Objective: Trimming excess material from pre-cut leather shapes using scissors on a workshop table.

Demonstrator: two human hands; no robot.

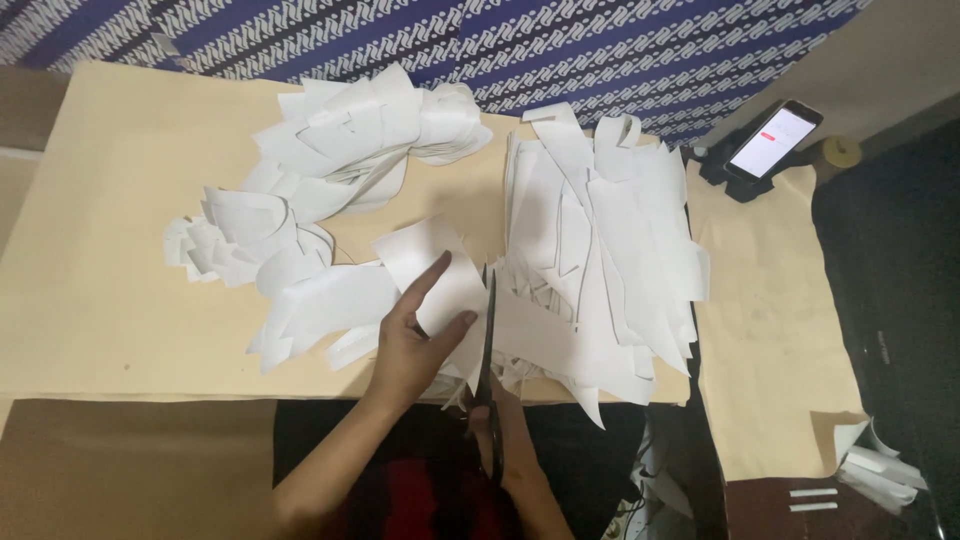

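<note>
The white paper sheet [440,285] I am cutting lies at the near middle of the table [90,300], its edge between the blades of my scissors [487,350]. My left hand [410,345] presses it flat, fingers spread and thumb out. My right hand [500,425] is closed around the scissor handles below the table edge. A heap of white sheets [600,250] lies just right of the blades, and curled white offcuts [330,170] pile up to the left. A phone [775,140] with a lit screen rests at the far right.

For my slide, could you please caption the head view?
Left hand steadies white paper as right hand cuts with scissors.
</note>
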